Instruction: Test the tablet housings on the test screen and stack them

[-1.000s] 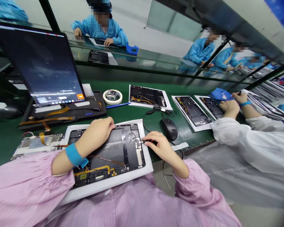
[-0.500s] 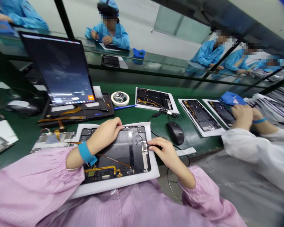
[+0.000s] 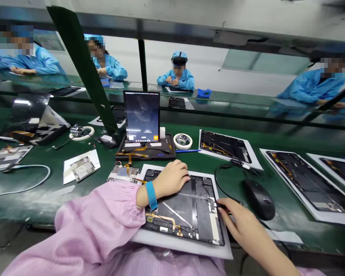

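An opened tablet chassis (image 3: 189, 209) with orange flex cables lies on a white sheet (image 3: 186, 245) at the table's front edge. My left hand (image 3: 172, 178), with a blue wrist strap, rests knuckles-up on the chassis's upper left, fingers curled. My right hand (image 3: 241, 220) sits at the chassis's right edge, pinching a small dark tool or part whose tip touches the board. A small circuit board (image 3: 123, 173) with orange ribbons lies just left of the chassis.
A lit upright tablet (image 3: 142, 115) stands on a black tray (image 3: 145, 151) behind. A tape roll (image 3: 183, 141), blue pen (image 3: 188, 151), black mouse (image 3: 259, 199) and more opened chassis (image 3: 224, 145) lie to the right. People in blue coats work across the glass divider.
The camera has swung left and up, so the co-worker in white on the right is out of frame. My hands keep their places on the chassis.
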Demonstrator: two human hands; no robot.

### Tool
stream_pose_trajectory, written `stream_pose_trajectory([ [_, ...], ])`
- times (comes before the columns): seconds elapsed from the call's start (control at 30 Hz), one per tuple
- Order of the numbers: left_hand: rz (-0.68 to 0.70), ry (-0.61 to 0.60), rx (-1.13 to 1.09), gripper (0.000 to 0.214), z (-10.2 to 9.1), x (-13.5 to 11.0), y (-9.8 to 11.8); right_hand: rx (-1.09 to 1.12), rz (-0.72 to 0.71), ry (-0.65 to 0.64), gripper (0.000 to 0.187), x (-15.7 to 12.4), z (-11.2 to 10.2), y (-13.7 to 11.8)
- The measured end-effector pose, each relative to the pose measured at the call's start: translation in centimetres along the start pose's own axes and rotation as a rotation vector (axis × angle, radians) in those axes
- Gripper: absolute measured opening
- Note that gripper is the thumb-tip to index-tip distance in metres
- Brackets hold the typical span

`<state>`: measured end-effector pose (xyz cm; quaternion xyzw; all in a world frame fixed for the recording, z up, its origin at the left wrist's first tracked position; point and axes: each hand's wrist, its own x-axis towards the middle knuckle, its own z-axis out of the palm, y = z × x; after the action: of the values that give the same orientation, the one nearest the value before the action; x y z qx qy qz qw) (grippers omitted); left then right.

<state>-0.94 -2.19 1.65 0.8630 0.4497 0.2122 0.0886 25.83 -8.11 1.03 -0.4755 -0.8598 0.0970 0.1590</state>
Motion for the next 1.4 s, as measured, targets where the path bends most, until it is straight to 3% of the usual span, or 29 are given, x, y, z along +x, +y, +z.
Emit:
stream_pose_trajectory([
  [0.13, -0.059, -0.016, -0.066, 0.021, 0.4, 0.2, -0.3, -0.096, -0.071, 0.019, 0.023, -0.2, 0.0, -0.3],
  [0.23, -0.115, -0.104, -0.149, 0.02, 0.6, 0.3, -0.6, -0.128, -0.105, -0.04, 0.026, -0.3, 0.1, -0.2],
  [0.33, -0.127, -0.157, -0.187, 0.019, 0.9, 0.3, -0.8, -0.069, -0.095, -0.143, 0.026, -0.1, 0.0, 0.0],
  [0.43, -0.128, -0.151, -0.196, 0.019, 1.0, 0.3, -1.0, 0.016, -0.071, -0.168, 0.022, -0.1, -0.2, 0.4],
  [0.57, -0.137, -0.156, -0.203, 0.022, 1.1, 0.3, -1.3, 0.092, -0.044, -0.143, 0.027, -0.4, -0.3, 1.2],
  [0.67, -0.126, -0.172, -0.215, 0.023, 1.1, 0.1, -1.2, 0.164, 0.043, -0.046, 0.036, -0.9, -0.2, 1.4],
  [0.77, -0.127, -0.192, -0.215, 0.026, 1.2, 0.0, -1.3, 0.176, 0.065, 0.142, 0.017, -1.3, 0.1, 1.4],
  [0.87, -0.14, -0.227, -0.206, 0.028, 1.3, 0.0, -1.6, 0.093, -0.044, 0.252, 0.015, -1.3, 0.3, 1.5],
  [1.1, -0.144, -0.243, -0.189, 0.03, 1.3, 0.0, -1.6, -0.001, -0.213, 0.197, 0.015, -1.1, -0.2, 1.3],
  [1.4, -0.143, -0.239, -0.195, 0.03, 1.4, 0.0, -1.8, -0.001, -0.214, 0.174, 0.014, -0.6, 0.3, 0.8],
])
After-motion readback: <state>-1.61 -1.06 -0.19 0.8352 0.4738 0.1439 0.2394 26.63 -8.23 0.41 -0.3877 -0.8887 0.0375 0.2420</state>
